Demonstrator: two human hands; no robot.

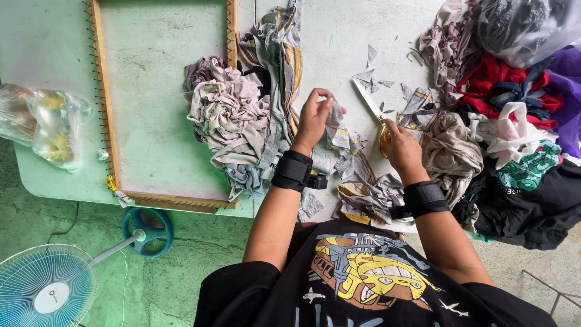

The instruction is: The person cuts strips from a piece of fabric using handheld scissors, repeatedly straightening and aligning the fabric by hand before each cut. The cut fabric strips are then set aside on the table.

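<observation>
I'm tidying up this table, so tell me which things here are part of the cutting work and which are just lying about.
In use: left hand, cloth strip, right hand, scissors, scraps.
Lying about: wooden frame, plastic bag, fan, clothes heap.

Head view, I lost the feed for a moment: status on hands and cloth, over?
Left hand pinching a grey fabric scrap. Right hand gripping yellow-handled scissors, blades open, apart from the scrap. Cut strips piled left, clothes heap right.
</observation>
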